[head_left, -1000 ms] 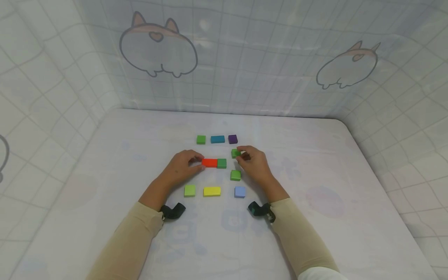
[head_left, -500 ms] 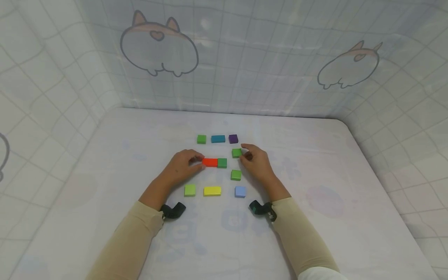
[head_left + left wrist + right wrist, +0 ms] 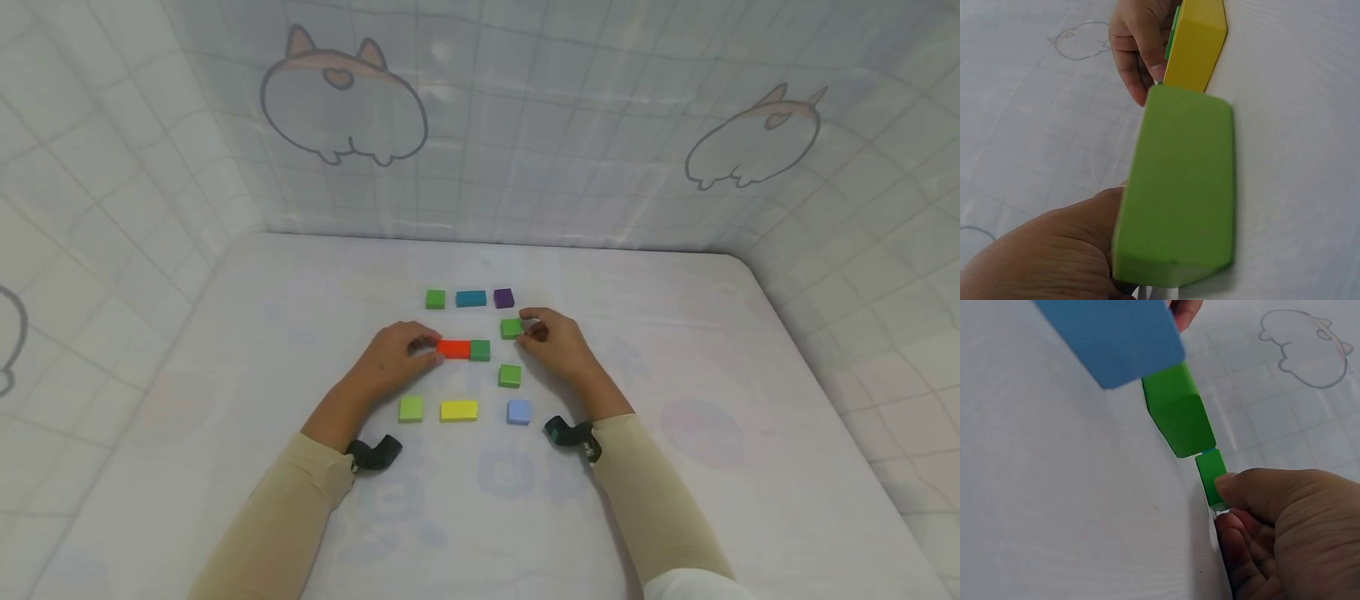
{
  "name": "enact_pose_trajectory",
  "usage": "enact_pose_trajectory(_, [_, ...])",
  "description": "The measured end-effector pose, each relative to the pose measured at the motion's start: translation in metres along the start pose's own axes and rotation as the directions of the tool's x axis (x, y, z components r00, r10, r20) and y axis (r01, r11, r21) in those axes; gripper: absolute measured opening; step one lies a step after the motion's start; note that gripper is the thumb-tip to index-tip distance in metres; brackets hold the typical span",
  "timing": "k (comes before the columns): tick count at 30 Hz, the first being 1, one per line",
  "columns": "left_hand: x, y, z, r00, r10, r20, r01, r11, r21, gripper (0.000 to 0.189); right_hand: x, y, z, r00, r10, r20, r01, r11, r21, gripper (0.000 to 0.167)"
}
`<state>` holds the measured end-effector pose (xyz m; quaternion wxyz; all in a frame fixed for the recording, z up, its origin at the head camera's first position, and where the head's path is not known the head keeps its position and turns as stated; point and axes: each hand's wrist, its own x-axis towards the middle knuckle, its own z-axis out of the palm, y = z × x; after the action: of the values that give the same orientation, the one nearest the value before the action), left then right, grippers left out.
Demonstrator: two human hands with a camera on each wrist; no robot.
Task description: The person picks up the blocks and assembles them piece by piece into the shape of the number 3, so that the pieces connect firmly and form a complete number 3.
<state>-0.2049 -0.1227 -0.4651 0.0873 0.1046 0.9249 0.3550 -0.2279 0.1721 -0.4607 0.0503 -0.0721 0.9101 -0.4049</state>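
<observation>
In the head view, my left hand (image 3: pixel 392 361) pinches the left end of a red rectangular block (image 3: pixel 454 349) between thumb and fingers. A darker green block (image 3: pixel 480 351) touches the red one's right end. My right hand (image 3: pixel 558 343) is just right of a green block (image 3: pixel 511 328), thumb and index finger apart beside its right edge. Another green block (image 3: pixel 509 377) lies nearer. From the left wrist, a light green block (image 3: pixel 1175 181) hides what the left fingers touch. In the right wrist view, the right thumb (image 3: pixel 1241 487) overlaps the far green block (image 3: pixel 1210 475).
Behind lies a row of green (image 3: pixel 435 299), teal (image 3: pixel 471 298) and purple (image 3: pixel 504 298) blocks. Nearer are light green (image 3: pixel 411 409), yellow (image 3: pixel 459 411) and light blue (image 3: pixel 519 412) blocks. All sit on a white table cover (image 3: pixel 675 500); a tiled-pattern curtain (image 3: pixel 525 150) stands behind.
My right fingers have let go of the far green block and moved slightly right. That block stays in place among the others. My left hand keeps its hold on the red block.
</observation>
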Motion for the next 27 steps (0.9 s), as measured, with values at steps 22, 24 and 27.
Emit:
enact_pose_trajectory(22, [-0.0017,0.0066,-0.0058,1.000,0.007,0.001,-0.007,1.000,0.005,0.034,0.0069,0.0006,0.0005,0.998,-0.052,0.036,0.053,0.999,-0.012,0.035])
enact_pose_trajectory(24, [-0.0012,0.0053,-0.0055,1.000,0.008,0.001,-0.008,1.000,0.001,0.034,0.0071,0.0014,0.0015,0.998,-0.058,0.033,0.059,0.998,-0.022,0.034])
enact_pose_trajectory(27, [0.0000,0.0029,-0.0039,1.000,0.008,0.003,-0.008,1.000,-0.005,0.034,0.0075,0.0018,0.0028,0.998,-0.055,0.032,0.056,0.998,-0.041,0.033])
